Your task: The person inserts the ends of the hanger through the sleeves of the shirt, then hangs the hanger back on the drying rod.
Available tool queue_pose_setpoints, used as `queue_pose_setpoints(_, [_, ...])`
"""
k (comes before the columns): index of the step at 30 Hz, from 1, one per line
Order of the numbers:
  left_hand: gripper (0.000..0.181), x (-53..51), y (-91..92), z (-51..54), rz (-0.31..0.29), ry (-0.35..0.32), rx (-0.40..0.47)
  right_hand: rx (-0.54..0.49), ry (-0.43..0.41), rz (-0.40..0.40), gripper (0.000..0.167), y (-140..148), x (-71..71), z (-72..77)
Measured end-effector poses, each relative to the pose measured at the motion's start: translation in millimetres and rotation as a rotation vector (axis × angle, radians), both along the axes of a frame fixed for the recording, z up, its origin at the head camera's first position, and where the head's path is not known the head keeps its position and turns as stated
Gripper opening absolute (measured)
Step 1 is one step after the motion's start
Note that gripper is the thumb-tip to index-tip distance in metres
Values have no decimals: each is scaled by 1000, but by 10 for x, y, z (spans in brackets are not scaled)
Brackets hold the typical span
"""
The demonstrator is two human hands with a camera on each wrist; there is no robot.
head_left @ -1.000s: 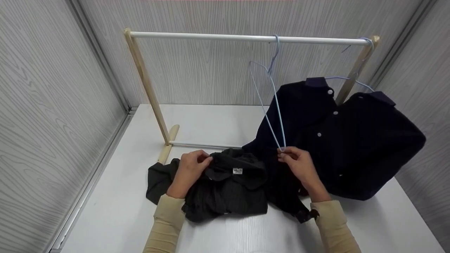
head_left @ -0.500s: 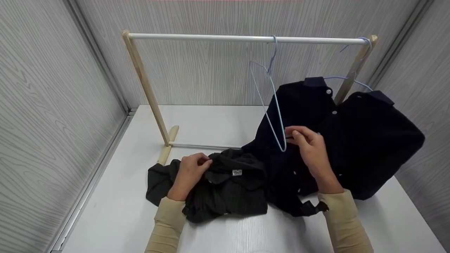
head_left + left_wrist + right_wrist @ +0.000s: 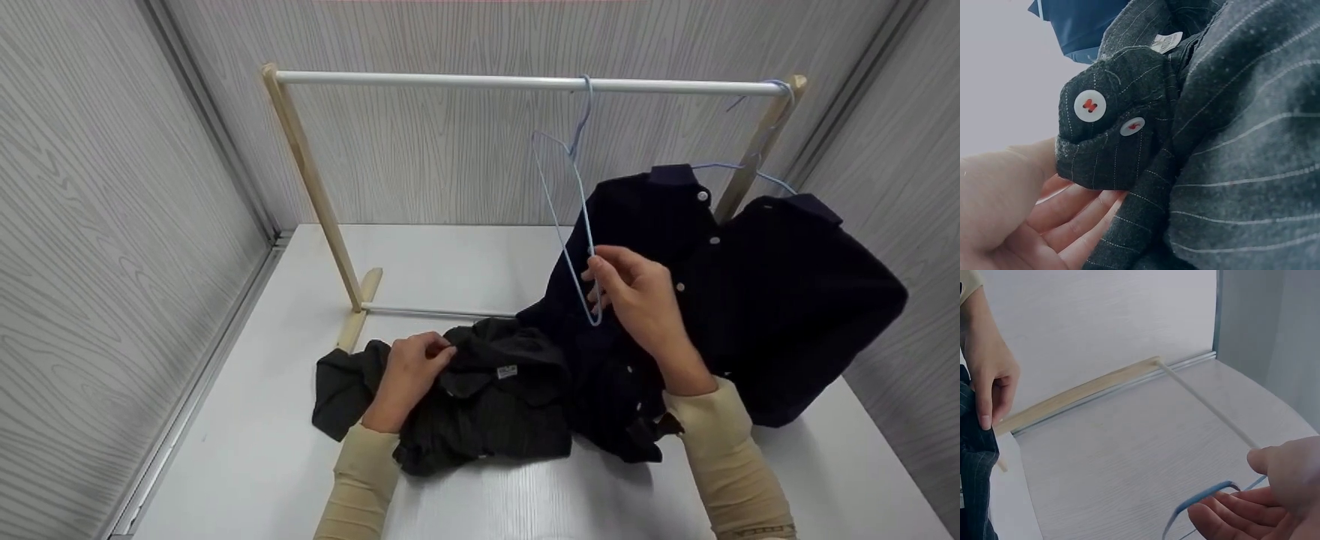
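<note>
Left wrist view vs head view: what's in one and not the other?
Left wrist only: the red thread sewn through two white buttons.
Head only: the right hand, the rack's wooden posts and white top rail.
Both: the left hand at the dark garment, plus its white label.

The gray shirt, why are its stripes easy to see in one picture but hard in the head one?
Head view: the gray shirt looks nearly black, hiding most stripes, and the white table has shiny glare in front; left wrist view: the camera's much closer, so stripes and buttons show well.
</note>
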State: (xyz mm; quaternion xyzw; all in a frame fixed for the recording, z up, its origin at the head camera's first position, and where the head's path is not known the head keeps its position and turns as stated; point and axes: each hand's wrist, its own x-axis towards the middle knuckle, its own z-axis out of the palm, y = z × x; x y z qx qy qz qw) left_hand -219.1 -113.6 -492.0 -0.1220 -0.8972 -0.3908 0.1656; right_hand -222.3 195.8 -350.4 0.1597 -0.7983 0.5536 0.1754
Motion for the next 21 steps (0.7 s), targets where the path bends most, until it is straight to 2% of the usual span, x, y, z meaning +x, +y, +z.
queue_pose_setpoints(4, [9,8,6,1,6,-12,-2,66,8,0,22,-77,76,103])
queue_pose_setpoints(7, [9,7,8,-5,16,-9,-15,105,-10,13,21,-144,158,209])
queue_pose_setpoints(10, [9,7,9,-12,21,2,-19,133,-39,38,22,-193,180,253])
queue_pose_setpoints(15, [9,5,14,-37,17,-8,0,145,-73,39,19,-188,52,132])
queue_pose_setpoints(18, [8,4,15,-49,19,-19,9,148,-68,29,17,-147,-41,18])
queue_pose_setpoints(21, [8,8,13,-53,21,-19,15,145,-64,38,15,-117,-83,-32])
